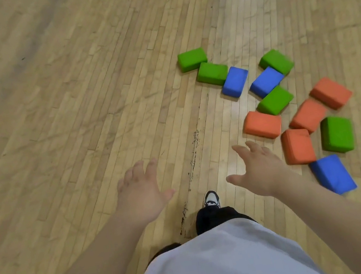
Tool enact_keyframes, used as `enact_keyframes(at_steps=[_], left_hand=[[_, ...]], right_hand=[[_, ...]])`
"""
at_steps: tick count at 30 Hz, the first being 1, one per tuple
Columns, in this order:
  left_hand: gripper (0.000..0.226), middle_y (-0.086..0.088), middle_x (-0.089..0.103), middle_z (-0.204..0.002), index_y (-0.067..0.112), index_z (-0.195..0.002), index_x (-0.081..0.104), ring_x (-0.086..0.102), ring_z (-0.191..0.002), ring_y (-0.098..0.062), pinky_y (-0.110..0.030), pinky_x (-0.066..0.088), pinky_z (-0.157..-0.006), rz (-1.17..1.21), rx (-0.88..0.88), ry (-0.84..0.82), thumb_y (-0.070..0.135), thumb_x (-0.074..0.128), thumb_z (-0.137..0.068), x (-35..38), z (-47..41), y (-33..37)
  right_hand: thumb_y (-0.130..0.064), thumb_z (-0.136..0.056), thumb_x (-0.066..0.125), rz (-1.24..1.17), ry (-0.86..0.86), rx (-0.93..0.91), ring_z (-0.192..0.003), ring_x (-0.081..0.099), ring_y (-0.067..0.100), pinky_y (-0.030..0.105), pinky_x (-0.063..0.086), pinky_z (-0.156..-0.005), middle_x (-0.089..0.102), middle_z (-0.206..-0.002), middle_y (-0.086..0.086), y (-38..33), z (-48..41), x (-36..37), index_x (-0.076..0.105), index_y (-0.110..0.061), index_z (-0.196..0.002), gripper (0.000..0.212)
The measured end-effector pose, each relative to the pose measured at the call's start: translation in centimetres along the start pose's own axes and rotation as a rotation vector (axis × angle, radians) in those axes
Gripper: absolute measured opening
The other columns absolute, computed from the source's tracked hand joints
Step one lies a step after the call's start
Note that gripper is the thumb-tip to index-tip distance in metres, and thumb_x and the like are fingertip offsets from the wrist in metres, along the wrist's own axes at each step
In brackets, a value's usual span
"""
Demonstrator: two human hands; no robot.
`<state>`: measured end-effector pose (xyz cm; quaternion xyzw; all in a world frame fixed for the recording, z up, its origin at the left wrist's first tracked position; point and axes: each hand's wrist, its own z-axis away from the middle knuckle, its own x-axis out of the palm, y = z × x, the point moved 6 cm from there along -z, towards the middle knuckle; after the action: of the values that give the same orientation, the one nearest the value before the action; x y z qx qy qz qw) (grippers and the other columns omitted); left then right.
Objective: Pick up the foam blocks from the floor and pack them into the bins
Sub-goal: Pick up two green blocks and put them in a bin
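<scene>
Foam blocks scattered on floor; left hand, right hand spread, empty.

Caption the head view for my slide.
Left hand and right hand open, stretched toward scattered foam blocks on wooden floor.

The person wears a loose pale grey-white shirt, black trousers and a black-and-white laced sneaker; both forearms are bare.

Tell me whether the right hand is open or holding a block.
Open: the right hand has spread fingers and holds nothing.
</scene>
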<state>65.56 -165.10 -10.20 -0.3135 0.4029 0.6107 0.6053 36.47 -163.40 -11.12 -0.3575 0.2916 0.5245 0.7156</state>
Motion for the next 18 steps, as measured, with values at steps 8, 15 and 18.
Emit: enact_keyframes(at_steps=[8,15,18], left_hand=[[0.096,-0.010,0.013,-0.168,0.032,-0.161,0.000,0.014,-0.154,-0.031,-0.051,0.020,-0.123,0.000,0.018,-0.030,0.076,0.047,-0.090,-7.5,-13.9,2.7],[0.094,-0.008,0.013,-0.168,0.032,-0.161,0.001,0.013,-0.154,-0.030,-0.050,0.019,-0.123,-0.026,0.083,-0.037,0.074,0.046,-0.091,-14.0,-29.8,1.7],[0.094,-0.009,0.013,-0.167,0.032,-0.161,0.002,0.013,-0.154,-0.031,-0.051,0.019,-0.123,-0.036,0.123,-0.044,0.075,0.047,-0.091,-17.7,-37.3,0.8]], right_hand=[[-0.072,-0.083,0.060,0.009,0.019,0.001,-0.152,0.021,0.035,0.052,0.028,-0.120,0.015,-0.169,0.007,-0.4,-12.6,-11.2,0.015,-0.036,-0.161,0.097],[-0.074,-0.083,0.060,-0.030,0.032,0.083,-0.153,0.021,0.035,0.050,0.027,-0.122,0.014,-0.169,0.009,-2.0,-24.9,-17.3,0.015,-0.035,-0.161,0.099],[-0.072,-0.084,0.060,-0.046,0.034,0.141,-0.152,0.022,0.035,0.050,0.030,-0.121,0.013,-0.169,0.008,-3.6,-30.1,-20.5,0.015,-0.033,-0.161,0.097]])
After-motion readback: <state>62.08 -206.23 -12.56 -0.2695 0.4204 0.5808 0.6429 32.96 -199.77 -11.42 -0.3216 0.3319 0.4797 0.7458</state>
